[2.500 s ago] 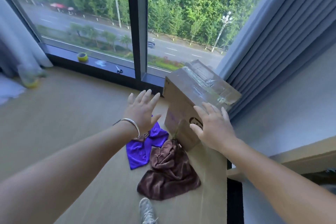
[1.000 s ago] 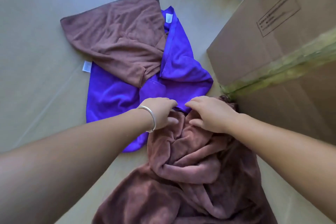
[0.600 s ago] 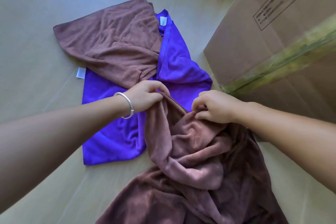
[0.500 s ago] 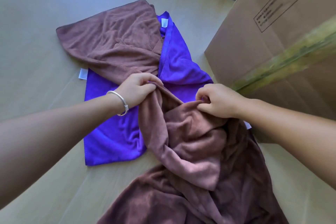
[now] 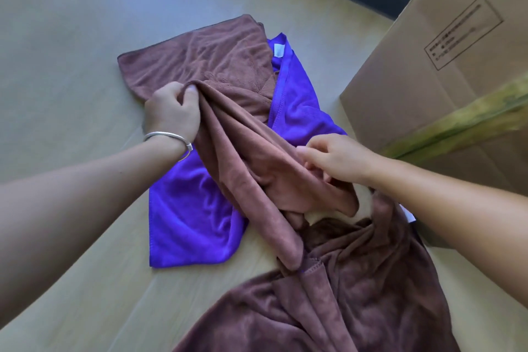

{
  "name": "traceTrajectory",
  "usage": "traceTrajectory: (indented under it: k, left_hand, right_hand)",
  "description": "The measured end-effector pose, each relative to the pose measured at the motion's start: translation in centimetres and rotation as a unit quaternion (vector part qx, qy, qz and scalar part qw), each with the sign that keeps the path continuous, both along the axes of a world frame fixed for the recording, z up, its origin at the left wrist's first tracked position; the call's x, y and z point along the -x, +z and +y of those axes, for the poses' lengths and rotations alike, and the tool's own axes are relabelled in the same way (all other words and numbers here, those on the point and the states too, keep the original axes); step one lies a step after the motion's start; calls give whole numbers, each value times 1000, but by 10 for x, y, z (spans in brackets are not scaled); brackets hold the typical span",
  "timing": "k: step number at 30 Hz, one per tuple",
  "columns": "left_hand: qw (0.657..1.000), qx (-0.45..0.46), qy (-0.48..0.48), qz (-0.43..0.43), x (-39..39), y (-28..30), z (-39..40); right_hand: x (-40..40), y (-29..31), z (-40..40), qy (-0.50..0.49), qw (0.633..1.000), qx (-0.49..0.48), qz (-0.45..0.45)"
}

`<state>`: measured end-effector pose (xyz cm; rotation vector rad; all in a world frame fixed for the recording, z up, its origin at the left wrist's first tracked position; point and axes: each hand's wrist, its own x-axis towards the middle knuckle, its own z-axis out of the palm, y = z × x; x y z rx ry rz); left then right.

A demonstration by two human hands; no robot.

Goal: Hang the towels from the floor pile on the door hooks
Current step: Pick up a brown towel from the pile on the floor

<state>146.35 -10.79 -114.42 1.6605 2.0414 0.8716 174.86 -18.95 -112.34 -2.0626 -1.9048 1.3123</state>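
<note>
Left hand [image 5: 171, 114] fingers curled tight, clenched round a bunched edge of the near brown towel [image 5: 328, 294]; thumb tip shows on top of the fold, cloth comes out of the fist on the box side. Silver bracelet [image 5: 168, 136] on that wrist.

Right hand [image 5: 334, 160] sits on the same towel, closer to the cardboard box [image 5: 445, 94]. Fingers bent, tips pinching a fold of the brown cloth; the fabric runs under the palm and drapes down off it. How much the thumb has hold of can't be told, it's hidden behind the fingers.

Between the two hands the towel is pulled up into a taut ridge, lifted off the floor [image 5: 71, 51]. The rest of it trails toward the bottom edge of the view in a heap, still on the floor beside the box's near corner.

Purple towel [image 5: 194, 208] lies flat on the floor, beside the box on the left-hand side, partly under the lifted brown one. White tag [image 5: 278, 50] at its far end.

Second brown towel [image 5: 205, 60] lies flat, further from the box than the purple one, overlapping the purple one's far half. Left hand's knuckles are over its near edge; touching or not can't be told.

Box has yellow-green tape [image 5: 468, 120] across it and a printed label [image 5: 463, 31].
</note>
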Motion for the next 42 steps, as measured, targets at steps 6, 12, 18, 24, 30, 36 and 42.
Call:
traceTrajectory:
  k: [6,12,18,24,30,36,42]
  left_hand:
    - [986,92,99,100,44,-11,-3]
    - [981,125,49,140,63,-11,-13]
    - [927,18,-375,17,-18,5,-21]
    - [842,224,-465,153,-60,3,-14]
    - [887,201,-405,-97,-51,11,-17]
    - [906,257,-256,-220,-29,15,-4]
    - [856,277,-208,-384,-25,26,-2]
  right_hand:
    - [7,-6,-2,103,970,-16,-220]
    - [16,-15,-15,-32,999,-14,33]
    - [15,-4,-6,-72,974,-165,140]
    - [15,-4,-12,-141,953,-146,225]
    - [1,-8,-18,-218,948,-92,211]
    - [-11,-15,-13,-203,979,-36,8]
    - [5,2,-9,-112,971,-133,164]
